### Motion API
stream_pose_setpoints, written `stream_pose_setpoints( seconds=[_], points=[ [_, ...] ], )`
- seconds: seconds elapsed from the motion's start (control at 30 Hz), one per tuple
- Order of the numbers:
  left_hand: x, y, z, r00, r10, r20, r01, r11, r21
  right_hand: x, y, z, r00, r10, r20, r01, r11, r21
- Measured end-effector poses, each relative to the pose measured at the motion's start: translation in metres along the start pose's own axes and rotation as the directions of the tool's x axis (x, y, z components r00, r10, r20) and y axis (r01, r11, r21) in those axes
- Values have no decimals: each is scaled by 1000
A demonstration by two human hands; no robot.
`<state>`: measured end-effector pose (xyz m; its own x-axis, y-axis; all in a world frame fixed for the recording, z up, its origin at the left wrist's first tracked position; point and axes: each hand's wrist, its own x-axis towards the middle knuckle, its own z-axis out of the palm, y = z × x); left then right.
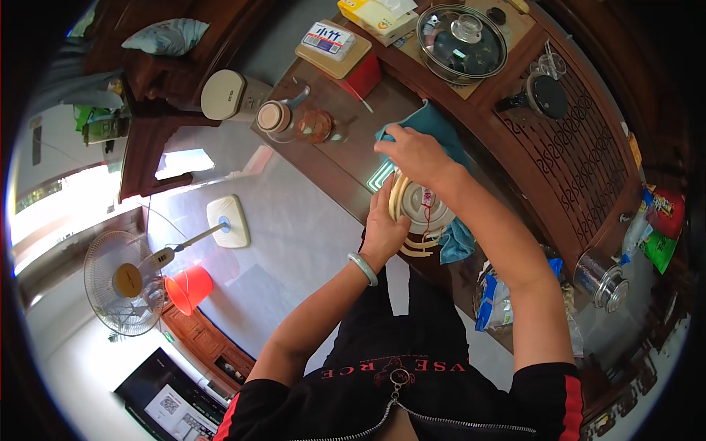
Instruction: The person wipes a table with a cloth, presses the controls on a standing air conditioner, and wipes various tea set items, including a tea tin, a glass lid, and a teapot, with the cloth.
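My left hand (387, 229), with a pale bangle at its wrist, has its fingers around the edge of a round cream-coloured thing (430, 213) with curved bands along its side. A small red and white tag lies on its face; its exact kind I cannot make out. Just above it, my right hand (418, 153) is bent with its fingertips closed at the edge of a blue cloth (434, 120). More blue cloth (457, 242) shows below the round thing. Both hands are over the edge of the dark brown table (353, 158).
A glass jug (312, 125), a red box (360, 73), a tissue box (379, 18) and a glass-lidded pan (462, 44) stand farther along the table. Plastic packets (500, 298) lie at right. A fan (125, 283) and red bucket (189, 289) stand on the floor at left.
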<state>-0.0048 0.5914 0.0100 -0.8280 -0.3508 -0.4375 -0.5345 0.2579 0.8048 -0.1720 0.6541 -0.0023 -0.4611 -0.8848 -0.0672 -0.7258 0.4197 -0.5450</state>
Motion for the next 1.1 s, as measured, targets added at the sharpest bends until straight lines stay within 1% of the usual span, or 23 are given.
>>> stream_pose_setpoints(
  seconds=[0.03,0.07,0.13,0.23,0.33,0.4,0.43,0.5,0.53,0.57,0.6,0.63,0.67,0.7,0.73,0.77,0.8,0.87,0.93,0.97,1.03,1.07,1.1],
  points=[
    [1,2,-2,1000,-21,7,21,1000,-1,11,-11,1,995,82,55,-68,973,-222],
    [2,4,-3,999,-43,13,43,999,-5,25,-15,5,974,110,197,-49,955,-292],
    [-2,4,-2,998,-61,15,61,998,-8,48,-21,9,867,202,456,10,907,-420],
    [0,3,-2,1000,-28,-8,28,1000,-5,64,-45,-10,799,287,528,43,849,-527],
    [2,3,-3,1000,-4,-25,4,1000,-9,75,-33,3,854,312,417,-63,857,-512],
    [-1,-3,0,999,9,-48,-10,999,-31,80,-16,1,855,362,373,-192,887,-420],
    [0,-1,-5,999,-10,-36,8,997,-79,80,-7,-5,853,389,348,-251,891,-379],
    [1,-9,-2,998,19,-59,-23,998,-66,71,6,-16,745,620,245,-590,784,-192],
    [2,-13,0,997,32,-71,-37,998,-59,58,25,-15,667,681,303,-743,638,203],
    [3,-11,-1,998,-1,-55,-4,996,-91,41,46,-7,594,701,394,-766,345,542],
    [4,-11,0,999,2,-46,-5,997,-83,22,57,4,693,661,287,-625,352,697],
    [6,-12,0,999,6,-33,-8,997,-72,5,61,13,766,621,163,-453,343,823],
    [10,-12,0,1000,13,-23,-14,998,-60,-3,55,16,794,606,-47,-331,497,802],
    [12,-8,-3,1000,22,10,-22,997,-70,-10,48,20,797,550,-250,-207,638,742],
    [14,-4,-5,1000,7,21,-5,998,-59,-14,31,18,773,462,-434,-90,758,647],
    [17,0,-8,999,-10,37,12,999,-47,-18,19,9,840,387,-380,-105,804,586],
    [16,0,-6,998,-34,55,36,999,-41,-15,15,-5,793,436,-426,-109,789,605],
    [14,-4,-3,999,-13,37,14,1000,-26,1,17,-23,651,539,-534,-81,749,657],
    [17,-7,-1,1000,3,25,-2,1000,-27,-8,36,-38,514,716,-473,25,538,842],
    [18,-7,-2,999,-5,35,6,1000,-30,-22,42,-43,595,693,-406,146,404,903],
    [17,-2,-6,998,-28,62,31,999,-44,-34,40,-51,696,689,-202,-14,294,956],
    [16,-1,-6,997,-42,67,45,998,-44,-40,41,-53,723,684,-91,-104,239,966],
    [15,1,-10,996,-53,74,56,998,-40,-40,45,-45,784,618,-60,-111,235,966]
  ],
)
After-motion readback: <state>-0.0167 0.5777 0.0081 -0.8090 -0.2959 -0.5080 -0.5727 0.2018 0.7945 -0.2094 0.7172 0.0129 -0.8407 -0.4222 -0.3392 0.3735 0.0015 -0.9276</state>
